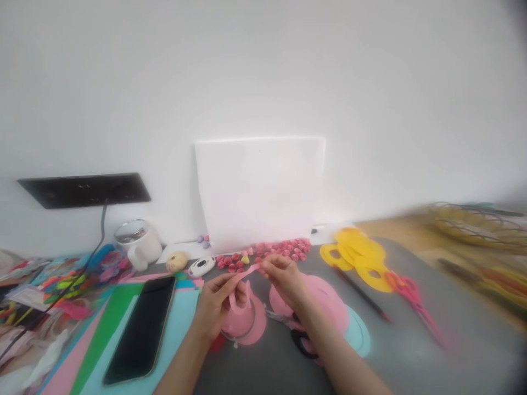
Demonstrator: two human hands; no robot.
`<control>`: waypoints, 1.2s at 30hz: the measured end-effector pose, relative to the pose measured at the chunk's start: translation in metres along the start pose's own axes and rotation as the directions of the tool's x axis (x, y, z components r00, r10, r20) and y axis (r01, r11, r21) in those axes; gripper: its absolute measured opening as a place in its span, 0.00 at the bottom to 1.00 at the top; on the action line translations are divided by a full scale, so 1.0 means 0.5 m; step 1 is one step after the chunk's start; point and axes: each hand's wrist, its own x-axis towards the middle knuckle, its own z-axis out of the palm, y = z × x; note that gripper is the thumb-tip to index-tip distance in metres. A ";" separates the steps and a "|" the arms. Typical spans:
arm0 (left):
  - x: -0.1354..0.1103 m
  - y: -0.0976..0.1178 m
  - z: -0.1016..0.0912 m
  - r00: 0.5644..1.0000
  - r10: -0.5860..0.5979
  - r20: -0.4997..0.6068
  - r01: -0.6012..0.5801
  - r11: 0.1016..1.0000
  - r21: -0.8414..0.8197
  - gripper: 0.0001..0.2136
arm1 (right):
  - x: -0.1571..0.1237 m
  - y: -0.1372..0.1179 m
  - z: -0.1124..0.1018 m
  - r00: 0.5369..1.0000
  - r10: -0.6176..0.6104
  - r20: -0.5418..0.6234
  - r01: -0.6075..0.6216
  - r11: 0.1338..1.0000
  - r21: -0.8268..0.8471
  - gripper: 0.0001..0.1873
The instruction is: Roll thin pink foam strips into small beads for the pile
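Both my hands hold a narrow pink paper strip [246, 272] above the grey desk. My left hand [217, 303] pinches its lower end, where the strip curls down in a loop. My right hand [285, 278] pinches the upper end. Under the hands lie pink paper circles [329, 302] and a pale blue circle [360, 334]. A scissors handle [302, 343] shows below my right wrist.
A black phone [144, 329] lies on coloured paper sheets at left. A white mug [138, 244], small pink paper pieces [284, 249], a white board [261, 189] against the wall, yellow paper cut-outs [358, 258], a dark pencil [362, 294] and red scissors [414, 299] surround the hands.
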 end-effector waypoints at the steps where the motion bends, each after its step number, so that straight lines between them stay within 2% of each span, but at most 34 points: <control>1: 0.000 0.000 -0.001 1.000 0.002 -0.005 -0.002 1.000 -0.003 0.07 | 0.000 -0.001 0.000 1.000 0.003 -0.004 -0.003 1.000 0.007 0.09; 8: 0.002 0.005 -0.005 0.999 0.012 -0.050 -0.014 0.999 -0.036 0.07 | 0.004 0.003 -0.004 0.999 0.035 0.034 -0.036 0.999 0.020 0.13; 13: -0.001 0.004 0.000 1.000 -0.003 0.001 0.003 1.000 -0.021 0.06 | 0.002 0.003 -0.006 0.998 0.050 0.025 -0.050 0.999 0.010 0.10; 18: -0.002 -0.001 0.000 1.000 -0.017 0.012 0.017 0.999 -0.045 0.05 | -0.003 -0.002 0.001 0.999 0.004 0.052 -0.001 0.998 -0.061 0.09; 26: 0.001 0.000 -0.002 1.000 -0.007 -0.002 0.007 0.999 -0.047 0.06 | 0.000 0.002 -0.001 0.999 0.040 0.028 -0.039 0.998 -0.045 0.10; 36: 0.000 0.000 -0.001 1.000 -0.024 0.005 0.024 0.999 -0.038 0.07 | 0.002 0.003 -0.004 0.999 -0.013 0.037 0.016 0.998 -0.068 0.08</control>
